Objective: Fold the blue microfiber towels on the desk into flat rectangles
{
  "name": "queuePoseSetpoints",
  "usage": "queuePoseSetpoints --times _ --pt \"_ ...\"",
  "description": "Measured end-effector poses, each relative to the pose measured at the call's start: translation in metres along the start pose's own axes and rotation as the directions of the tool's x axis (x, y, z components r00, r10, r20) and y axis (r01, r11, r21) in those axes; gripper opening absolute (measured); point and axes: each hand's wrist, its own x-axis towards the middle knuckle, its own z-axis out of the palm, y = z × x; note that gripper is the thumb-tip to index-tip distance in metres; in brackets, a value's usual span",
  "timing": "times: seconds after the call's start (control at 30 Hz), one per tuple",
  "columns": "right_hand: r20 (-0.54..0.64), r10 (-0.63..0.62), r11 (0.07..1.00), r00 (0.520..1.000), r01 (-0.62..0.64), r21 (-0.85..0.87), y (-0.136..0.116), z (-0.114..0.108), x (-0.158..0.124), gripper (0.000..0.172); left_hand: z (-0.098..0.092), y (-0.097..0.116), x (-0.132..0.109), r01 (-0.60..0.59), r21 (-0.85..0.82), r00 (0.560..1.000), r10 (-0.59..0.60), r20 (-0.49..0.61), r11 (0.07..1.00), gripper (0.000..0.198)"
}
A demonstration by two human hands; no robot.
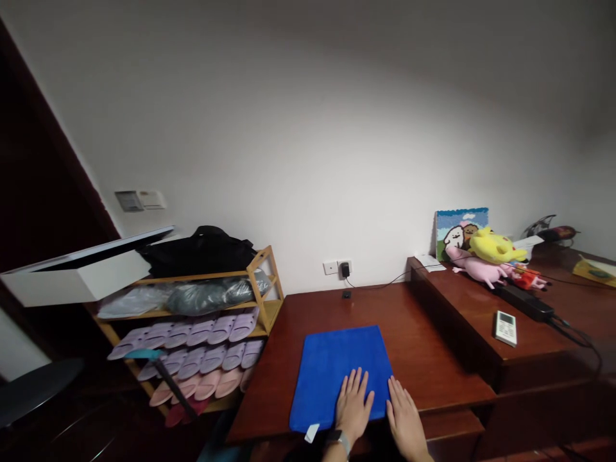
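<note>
A flat blue cloth piece, roughly square, lies on the dark red wooden desk; whether it is folded I cannot tell. A small white tag sticks out from its near left edge. My left hand, with a watch at the wrist, rests palm down on the cloth near its right side, fingers stretched out. Just beyond the cloth's right edge, my right hand lies flat with extended fingers, its fingertips by that edge. Neither hand grasps anything.
To the left stands a wooden shoe rack with several slippers, a black bag and a white box. A raised desk section at right bears plush toys, a remote and a power adapter.
</note>
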Motion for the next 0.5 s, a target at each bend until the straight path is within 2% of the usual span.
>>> queuePoseSetpoints --times 0.07,0.17,0.27,0.4,0.5 --pt "-0.006 0.007 1.000 1.000 -0.007 0.005 0.000 0.000 -0.001 0.063 -0.007 -0.033 -0.014 0.083 0.049 0.997 -0.083 -0.004 0.995 0.062" --pt "-0.001 0.019 1.000 1.000 -0.019 0.005 0.000 0.000 -0.003 0.065 -0.021 -0.085 -0.041 0.254 0.128 0.967 -0.251 -0.036 0.959 0.064" --pt "0.034 0.043 0.999 0.999 -0.042 -0.005 -0.001 0.000 -0.002 0.066 -0.027 -0.124 -0.065 0.314 0.150 0.949 -0.305 -0.075 0.938 0.063" --pt "0.088 0.136 0.989 0.987 -0.131 -0.062 -0.009 -0.008 0.014 0.067 -0.019 -0.142 -0.078 0.283 0.138 0.957 -0.268 -0.113 0.949 0.065" --pt "0.099 0.154 0.983 0.983 -0.143 -0.114 -0.014 -0.018 0.047 0.065 -0.011 -0.143 -0.078 0.279 0.136 0.955 -0.260 -0.144 0.950 0.064"
